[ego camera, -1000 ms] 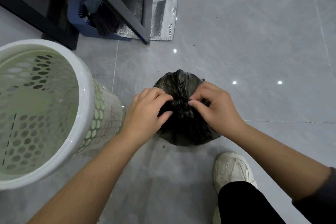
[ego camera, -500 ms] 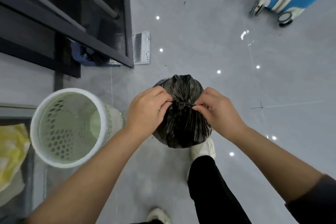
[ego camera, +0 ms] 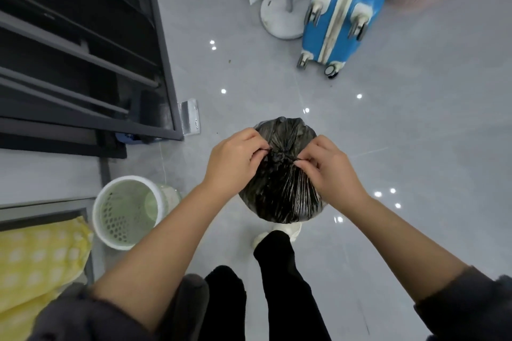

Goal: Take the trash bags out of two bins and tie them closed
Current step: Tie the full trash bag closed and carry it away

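At floor level, your open room lies ahead and to the right: bare grey floor (ego camera: 415, 147) runs from the bag (ego camera: 279, 196) to the frame edge on that side.

Note these boundaries:
- Left: the dark rack (ego camera: 83, 69) ends in a lower corner near your left hand (ego camera: 232, 166). A foil pad (ego camera: 189, 119) lies at that corner.
- Lower left: the bin (ego camera: 124, 213) stands just left of your left forearm, between the rack and a yellow cloth (ego camera: 36, 266).
- Ahead: a blue suitcase (ego camera: 343, 8) and a white round stand (ego camera: 282, 14) sit side by side, well apart from the bag.

The bag is centred between your hands, in front of your legs, and it covers part of your shoe (ego camera: 291, 230). You cannot tell from this view whether its base touches the floor.

Grip state: both grips are narrow. Your left hand pinches a strand of plastic at the left side of the knot (ego camera: 279, 156), fingers curled. Your right hand (ego camera: 329, 171) pinches the opposite strand between thumb and forefinger.

Bag condition: black, glossy, rounded and full. Its plastic is gathered into tight pleats that run up to the small crumpled knot on top. The bin has a white rim, and its perforated pale green wall shows down to the base.
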`<state>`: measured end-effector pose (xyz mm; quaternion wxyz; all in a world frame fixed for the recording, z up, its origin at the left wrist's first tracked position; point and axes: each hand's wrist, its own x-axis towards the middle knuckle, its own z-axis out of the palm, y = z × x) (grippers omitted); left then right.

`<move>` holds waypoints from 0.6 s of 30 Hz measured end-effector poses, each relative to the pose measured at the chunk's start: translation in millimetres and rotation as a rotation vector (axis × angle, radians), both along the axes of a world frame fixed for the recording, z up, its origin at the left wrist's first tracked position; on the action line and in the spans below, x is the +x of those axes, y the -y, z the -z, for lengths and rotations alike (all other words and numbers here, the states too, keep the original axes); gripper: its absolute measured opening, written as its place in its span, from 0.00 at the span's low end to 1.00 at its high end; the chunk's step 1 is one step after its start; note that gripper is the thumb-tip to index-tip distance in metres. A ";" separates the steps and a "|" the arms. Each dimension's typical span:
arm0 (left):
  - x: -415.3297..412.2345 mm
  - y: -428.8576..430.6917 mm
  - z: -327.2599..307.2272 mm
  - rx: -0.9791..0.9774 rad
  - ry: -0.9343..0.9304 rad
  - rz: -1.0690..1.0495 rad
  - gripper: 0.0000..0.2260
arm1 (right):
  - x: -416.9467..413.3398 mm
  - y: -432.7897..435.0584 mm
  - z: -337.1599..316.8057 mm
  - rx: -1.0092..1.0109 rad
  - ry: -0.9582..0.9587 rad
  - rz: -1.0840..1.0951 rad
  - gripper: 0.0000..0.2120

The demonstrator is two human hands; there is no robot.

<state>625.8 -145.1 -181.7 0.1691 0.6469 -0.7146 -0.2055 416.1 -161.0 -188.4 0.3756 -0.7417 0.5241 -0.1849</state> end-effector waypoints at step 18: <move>-278.9 220.5 -121.0 -0.089 -0.095 0.176 0.06 | -267.9 176.9 -134.5 -0.089 -0.118 0.290 0.03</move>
